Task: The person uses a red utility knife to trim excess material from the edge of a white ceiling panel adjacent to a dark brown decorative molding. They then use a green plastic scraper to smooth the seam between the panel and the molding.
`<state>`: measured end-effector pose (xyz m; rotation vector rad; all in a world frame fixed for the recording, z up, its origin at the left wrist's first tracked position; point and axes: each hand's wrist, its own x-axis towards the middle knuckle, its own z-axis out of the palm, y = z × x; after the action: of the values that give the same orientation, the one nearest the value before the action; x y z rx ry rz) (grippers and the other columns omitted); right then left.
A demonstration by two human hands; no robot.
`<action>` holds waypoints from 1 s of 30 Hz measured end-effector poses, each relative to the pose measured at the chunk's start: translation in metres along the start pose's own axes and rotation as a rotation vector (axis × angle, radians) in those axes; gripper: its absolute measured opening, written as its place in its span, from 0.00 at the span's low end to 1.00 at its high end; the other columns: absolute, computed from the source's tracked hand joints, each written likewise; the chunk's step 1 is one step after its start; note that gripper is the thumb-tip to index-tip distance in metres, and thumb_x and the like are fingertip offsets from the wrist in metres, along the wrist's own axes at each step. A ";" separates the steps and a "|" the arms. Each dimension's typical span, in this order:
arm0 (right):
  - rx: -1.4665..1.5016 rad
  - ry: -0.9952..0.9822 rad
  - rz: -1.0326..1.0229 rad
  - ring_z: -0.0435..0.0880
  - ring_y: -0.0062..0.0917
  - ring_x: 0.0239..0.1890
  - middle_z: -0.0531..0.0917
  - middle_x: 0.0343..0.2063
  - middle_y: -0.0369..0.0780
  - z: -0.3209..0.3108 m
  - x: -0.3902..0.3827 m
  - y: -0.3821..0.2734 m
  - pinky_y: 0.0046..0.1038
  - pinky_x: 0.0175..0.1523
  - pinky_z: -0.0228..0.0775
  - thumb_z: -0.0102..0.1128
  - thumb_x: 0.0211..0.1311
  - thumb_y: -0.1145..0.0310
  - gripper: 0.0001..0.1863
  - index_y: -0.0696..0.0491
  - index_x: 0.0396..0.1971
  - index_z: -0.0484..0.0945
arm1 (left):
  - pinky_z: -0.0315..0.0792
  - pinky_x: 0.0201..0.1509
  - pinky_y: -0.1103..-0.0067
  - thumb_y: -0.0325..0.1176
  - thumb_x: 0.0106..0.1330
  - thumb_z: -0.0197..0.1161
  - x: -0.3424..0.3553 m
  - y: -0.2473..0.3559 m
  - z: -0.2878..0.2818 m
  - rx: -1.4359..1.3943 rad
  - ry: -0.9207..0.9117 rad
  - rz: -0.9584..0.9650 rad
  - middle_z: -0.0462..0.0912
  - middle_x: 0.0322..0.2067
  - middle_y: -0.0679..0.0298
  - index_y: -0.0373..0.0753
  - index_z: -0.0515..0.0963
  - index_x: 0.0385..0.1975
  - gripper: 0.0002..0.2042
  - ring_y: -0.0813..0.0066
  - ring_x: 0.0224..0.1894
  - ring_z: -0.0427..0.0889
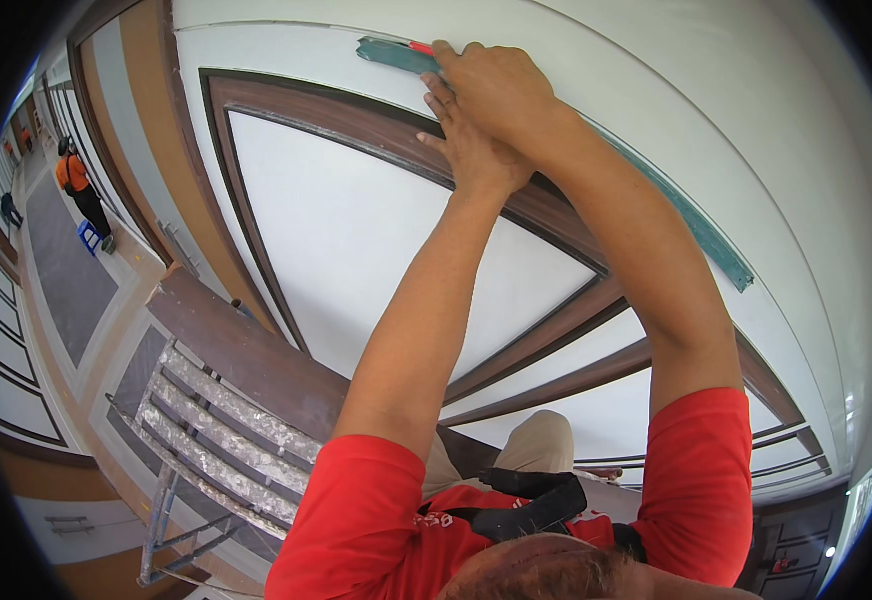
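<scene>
A long green straight bar [394,56] lies flat against the white wall, above a brown-framed white panel [356,190]. Its middle is hidden behind my hands and right arm. My right hand [501,88] is closed around a slim red tool [421,47] at the bar's upper edge; most of the tool is covered by my fingers, so its kind does not show. Just below, my left hand [471,145] has its fingers spread and presses at the bar's lower edge, its wrist tucked under my right hand. A thin dark line [286,24] runs along the wall toward the red tool.
Below left stands a slatted bench [216,410] spattered with white, beside a brown ledge [246,335]. A door with a metal handle [176,245] is to the left. Farther off, a person in orange [74,175] stands by a blue stool [88,236] in the corridor.
</scene>
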<state>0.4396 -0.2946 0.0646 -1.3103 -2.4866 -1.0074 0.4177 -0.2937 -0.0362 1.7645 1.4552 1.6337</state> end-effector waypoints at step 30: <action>-0.385 -0.349 0.275 0.87 0.34 0.28 0.84 0.31 0.47 -0.105 -0.276 0.096 0.33 0.32 0.80 0.63 0.57 0.79 0.35 0.57 0.68 0.68 | 0.43 0.75 0.35 0.80 0.33 0.74 0.005 0.005 0.005 0.204 0.042 -0.055 0.37 0.77 0.34 0.22 0.36 0.76 0.82 0.41 0.81 0.35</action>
<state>0.6639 -0.5091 0.0746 -2.0374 -2.3095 -1.3276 0.4232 -0.2900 -0.0315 1.7865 1.7276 1.5515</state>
